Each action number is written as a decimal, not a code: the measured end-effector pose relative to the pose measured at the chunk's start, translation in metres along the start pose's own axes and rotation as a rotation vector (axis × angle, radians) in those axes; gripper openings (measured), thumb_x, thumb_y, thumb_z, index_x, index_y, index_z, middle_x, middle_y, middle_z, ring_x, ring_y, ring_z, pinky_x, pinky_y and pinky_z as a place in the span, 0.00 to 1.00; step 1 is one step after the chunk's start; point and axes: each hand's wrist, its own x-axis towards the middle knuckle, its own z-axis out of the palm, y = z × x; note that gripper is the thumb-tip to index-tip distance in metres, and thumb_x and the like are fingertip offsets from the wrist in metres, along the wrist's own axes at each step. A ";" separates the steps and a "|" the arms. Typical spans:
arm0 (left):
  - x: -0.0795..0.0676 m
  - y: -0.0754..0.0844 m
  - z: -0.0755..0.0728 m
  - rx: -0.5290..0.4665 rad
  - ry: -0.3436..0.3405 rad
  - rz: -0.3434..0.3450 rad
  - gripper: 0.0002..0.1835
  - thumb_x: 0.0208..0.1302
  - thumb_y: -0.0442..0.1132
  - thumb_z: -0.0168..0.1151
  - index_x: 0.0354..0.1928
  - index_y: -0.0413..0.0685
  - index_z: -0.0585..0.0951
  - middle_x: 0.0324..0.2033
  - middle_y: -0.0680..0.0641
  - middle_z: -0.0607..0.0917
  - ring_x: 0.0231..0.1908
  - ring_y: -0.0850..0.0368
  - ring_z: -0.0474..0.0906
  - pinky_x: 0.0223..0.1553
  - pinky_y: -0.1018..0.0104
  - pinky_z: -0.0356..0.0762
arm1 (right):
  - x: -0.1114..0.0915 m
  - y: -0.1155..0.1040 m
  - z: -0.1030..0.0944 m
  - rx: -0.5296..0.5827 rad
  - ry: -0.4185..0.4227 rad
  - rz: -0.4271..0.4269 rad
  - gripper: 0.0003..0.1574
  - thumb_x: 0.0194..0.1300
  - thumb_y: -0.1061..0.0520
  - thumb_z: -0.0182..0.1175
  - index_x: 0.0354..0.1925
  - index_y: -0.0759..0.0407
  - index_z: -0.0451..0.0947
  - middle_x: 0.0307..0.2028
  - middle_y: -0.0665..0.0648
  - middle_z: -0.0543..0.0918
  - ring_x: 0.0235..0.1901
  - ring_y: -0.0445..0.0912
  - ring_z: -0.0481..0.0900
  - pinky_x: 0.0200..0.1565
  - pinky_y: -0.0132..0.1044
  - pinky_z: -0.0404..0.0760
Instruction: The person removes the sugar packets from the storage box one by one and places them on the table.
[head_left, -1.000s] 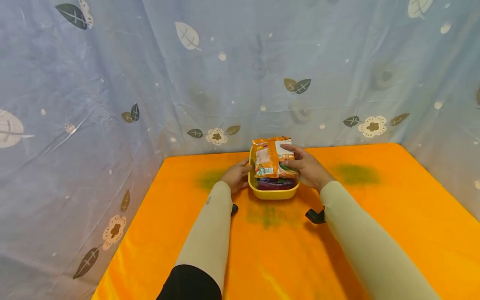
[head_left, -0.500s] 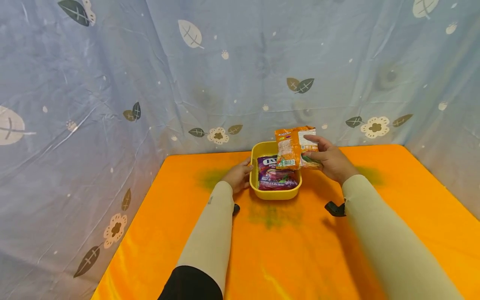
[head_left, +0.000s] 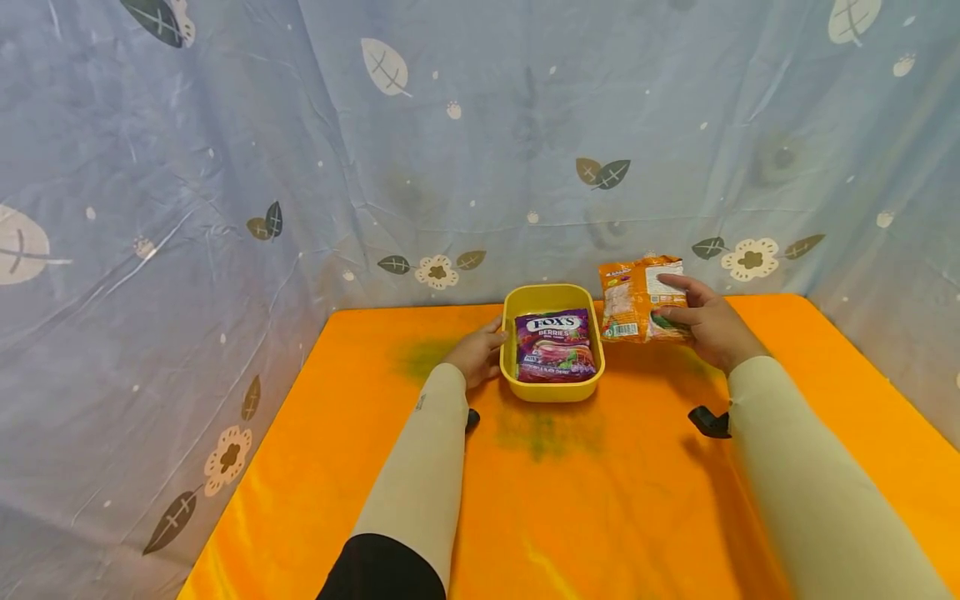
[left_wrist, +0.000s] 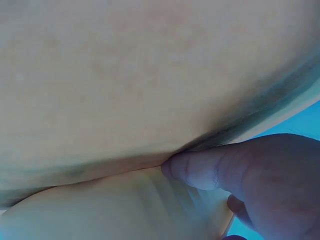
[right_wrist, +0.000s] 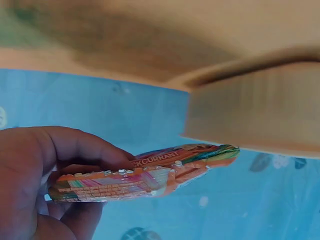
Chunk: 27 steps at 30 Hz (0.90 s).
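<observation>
My right hand (head_left: 716,327) pinches an orange bag of candy (head_left: 630,304) by its right side, thumb on one face and fingers on the other. The bag hangs above the table, just right of a yellow plastic container (head_left: 551,393). In the right wrist view the orange bag (right_wrist: 150,177) appears nearly edge-on, with "currant" lettering showing. Inside the container lies a purple Fox's Berries candy bag (head_left: 555,346), label up. My left hand (head_left: 476,354) grips the container's left side at the rim. The left wrist view has the thumb (left_wrist: 200,167) against the container's wall.
An orange cloth covers the table (head_left: 540,500), with greenish stains. A pale blue curtain (head_left: 480,167) with leaf and flower prints stands right behind the table's back edge and along both sides. Black camera mounts (head_left: 708,422) stick out under the wrists.
The right hand has lifted the orange candy bag out of the container and carried it to the right, uncovering the purple bag. The left hand and container have stayed nearly in place.
</observation>
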 end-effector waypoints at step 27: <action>-0.001 0.002 0.001 0.007 0.003 -0.002 0.30 0.74 0.45 0.49 0.74 0.70 0.54 0.62 0.51 0.71 0.54 0.52 0.74 0.52 0.55 0.74 | 0.018 0.047 -0.011 -0.560 0.080 0.078 0.37 0.72 0.65 0.49 0.75 0.53 0.51 0.69 0.67 0.54 0.51 0.54 0.72 0.42 0.34 0.78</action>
